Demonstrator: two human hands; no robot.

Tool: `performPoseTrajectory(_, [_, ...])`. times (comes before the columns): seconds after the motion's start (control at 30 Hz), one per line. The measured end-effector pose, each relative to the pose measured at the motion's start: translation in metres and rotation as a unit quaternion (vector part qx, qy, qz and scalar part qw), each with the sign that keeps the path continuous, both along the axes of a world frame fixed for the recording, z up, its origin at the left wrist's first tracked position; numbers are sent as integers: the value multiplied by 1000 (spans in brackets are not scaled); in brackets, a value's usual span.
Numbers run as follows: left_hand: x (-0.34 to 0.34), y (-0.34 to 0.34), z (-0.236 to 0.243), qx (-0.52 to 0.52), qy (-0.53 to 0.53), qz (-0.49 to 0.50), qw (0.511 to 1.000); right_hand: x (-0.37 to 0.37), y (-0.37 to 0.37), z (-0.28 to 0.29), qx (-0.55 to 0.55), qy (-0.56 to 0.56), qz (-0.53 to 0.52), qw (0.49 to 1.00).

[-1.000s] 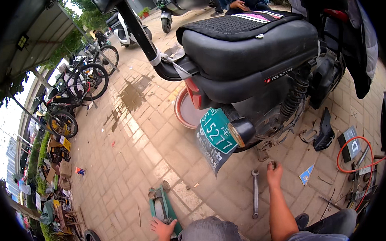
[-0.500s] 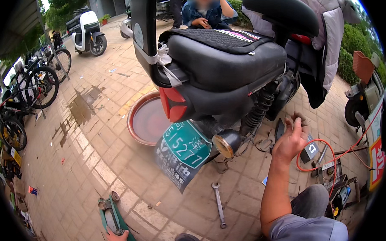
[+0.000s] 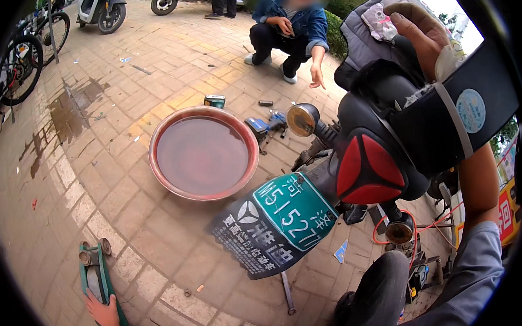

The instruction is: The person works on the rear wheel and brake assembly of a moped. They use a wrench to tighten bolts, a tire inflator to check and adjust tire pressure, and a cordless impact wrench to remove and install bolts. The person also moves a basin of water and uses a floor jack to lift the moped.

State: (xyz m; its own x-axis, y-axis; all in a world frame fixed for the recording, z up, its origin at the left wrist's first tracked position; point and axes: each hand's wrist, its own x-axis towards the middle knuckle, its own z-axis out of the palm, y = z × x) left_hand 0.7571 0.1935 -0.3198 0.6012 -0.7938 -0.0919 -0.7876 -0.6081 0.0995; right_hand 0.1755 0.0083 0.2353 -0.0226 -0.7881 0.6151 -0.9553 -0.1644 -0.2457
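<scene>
My left hand (image 3: pixel 102 312) lies with its fingers spread on a green floor jack (image 3: pixel 96 272) at the lower left. At the upper right, my right hand (image 3: pixel 425 36) is raised beside the seat of an electric scooter (image 3: pixel 356 109), fingers stretched and slightly bent. Its wrist and part of the forearm pass behind the black backrest (image 3: pixel 484 114); whether the palm presses on the seat is hidden. The scooter shows its rear: a red tail light (image 3: pixel 370 170), round turn signals (image 3: pixel 302 119) and a green licence plate (image 3: pixel 294 210) above a black mudflap (image 3: pixel 252 238).
A red-rimmed basin (image 3: pixel 156 152) of murky water stands left of the scooter. A blue power tool (image 3: pixel 262 127) and a wrench (image 3: pixel 288 295) lie on the brick paving. Another person (image 3: pixel 290 27) squats beyond, one hand lowered. An orange hose (image 3: pixel 380 226) and tools lie right; bicycles (image 3: pixel 20 65) stand left.
My right hand has gone from low beside the rear wheel up to the seat. My view has swung, showing the scooter from behind and the whole basin. My left hand stays on the jack.
</scene>
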Motion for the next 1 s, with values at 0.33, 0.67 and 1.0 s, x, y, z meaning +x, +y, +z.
performPoseTrajectory(0.33, [6, -12, 52, 2, -129, -122, 984, 2, -23, -33, 11, -120, 49, 991])
performPoseTrajectory(0.67, [5, -35, 63, 37, -88, -113, 989, -18, -21, -30, 14, -123, 27, 992])
performPoseTrajectory(1.0, [34, 0, 29, 50, -272, -205, 939, -17, -17, -42, -42, -152, -12, 987])
